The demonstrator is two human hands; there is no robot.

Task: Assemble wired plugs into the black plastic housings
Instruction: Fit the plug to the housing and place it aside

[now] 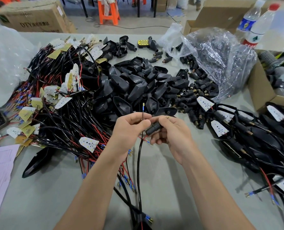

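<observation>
My left hand [129,128] pinches a thin black wire [143,113] whose blue and brass tip points up above my fingers. My right hand [168,131] grips a small black plug sleeve [153,128] just beside that wire. A black cable [138,171] hangs from between my hands toward the near table edge, with a red lead branching off. A heap of black plastic housings [134,83] lies beyond my hands. Wired LED boards [63,100] pile up on the left.
Assembled housings with boards and cables [247,130] lie on the right. A clear bag of black plug sleeves [209,60] sits at the back right, beside cardboard boxes [262,90] and two water bottles [257,25]. A pink sheet [0,166] is at the left edge.
</observation>
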